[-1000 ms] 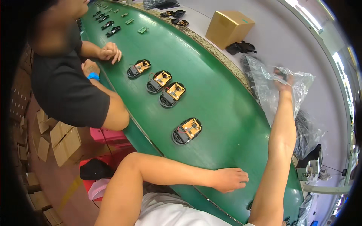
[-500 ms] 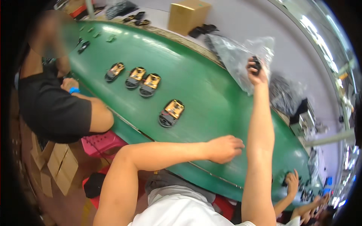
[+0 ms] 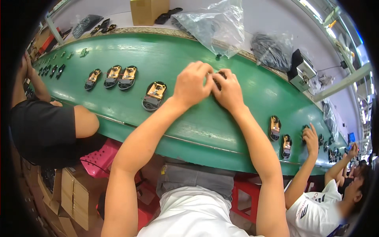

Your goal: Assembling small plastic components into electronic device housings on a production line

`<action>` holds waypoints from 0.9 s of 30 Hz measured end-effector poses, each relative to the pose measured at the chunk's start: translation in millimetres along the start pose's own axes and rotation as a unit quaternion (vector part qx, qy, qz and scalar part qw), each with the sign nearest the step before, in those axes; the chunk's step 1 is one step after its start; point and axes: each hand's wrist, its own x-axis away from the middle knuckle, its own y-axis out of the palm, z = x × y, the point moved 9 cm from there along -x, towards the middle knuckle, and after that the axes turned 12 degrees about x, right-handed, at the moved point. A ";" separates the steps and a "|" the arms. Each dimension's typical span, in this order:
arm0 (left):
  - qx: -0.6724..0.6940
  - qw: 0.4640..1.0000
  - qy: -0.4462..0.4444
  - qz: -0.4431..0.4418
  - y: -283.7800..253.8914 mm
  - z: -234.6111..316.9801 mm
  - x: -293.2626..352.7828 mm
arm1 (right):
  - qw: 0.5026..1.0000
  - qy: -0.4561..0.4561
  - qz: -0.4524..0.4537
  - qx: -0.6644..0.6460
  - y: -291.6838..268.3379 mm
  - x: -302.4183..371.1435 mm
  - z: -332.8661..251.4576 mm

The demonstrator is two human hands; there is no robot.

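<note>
My right hand (image 3: 229, 91) is closed on small black parts (image 3: 217, 82), which show dark between its fingers. Close against it, my left hand (image 3: 193, 83) has its fingers bent together at the same spot; what it pinches, if anything, is hidden. Both hands are over the green work surface (image 3: 189, 130). Left of them lies an opened computer mouse (image 3: 154, 96) with its tan circuit board facing up. Farther left are a second opened mouse (image 3: 127, 77), a third opened mouse (image 3: 113, 76) touching or nearly touching it, and another opened mouse (image 3: 92, 79).
Beyond my hands lies a clear plastic bag (image 3: 215, 27), a small black piece (image 3: 219, 56) near its edge. A cardboard box (image 3: 149, 12) stands left of it. Two opened mice (image 3: 274, 128) lie at right, near a co-worker's hand (image 3: 310, 138). Another co-worker (image 3: 43, 130) sits at left.
My right hand has drawn back from the plastic bag with the black parts and met my left hand, which has moved forward. The whole view has turned.
</note>
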 end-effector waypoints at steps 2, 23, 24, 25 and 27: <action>-0.053 0.998 -0.018 -0.006 4.3 -17.2 5.3 | 0.998 -0.049 0.035 0.023 -1.0 8.9 -12.0; 0.050 0.984 -0.159 -0.056 31.0 -59.7 16.7 | 0.981 0.105 0.054 -0.152 -23.2 -28.2 64.0; 0.050 0.985 -0.156 -0.051 29.9 -56.1 16.4 | 0.959 0.189 0.041 -0.208 -14.3 -47.8 89.5; 0.012 0.989 -0.126 -0.072 36.2 -45.2 13.3 | 0.961 0.183 0.043 -0.204 -11.4 -73.6 103.0; -0.058 0.984 -0.059 -0.159 58.0 -23.2 9.9 | 0.961 0.261 0.041 -0.078 -1.2 -114.5 143.5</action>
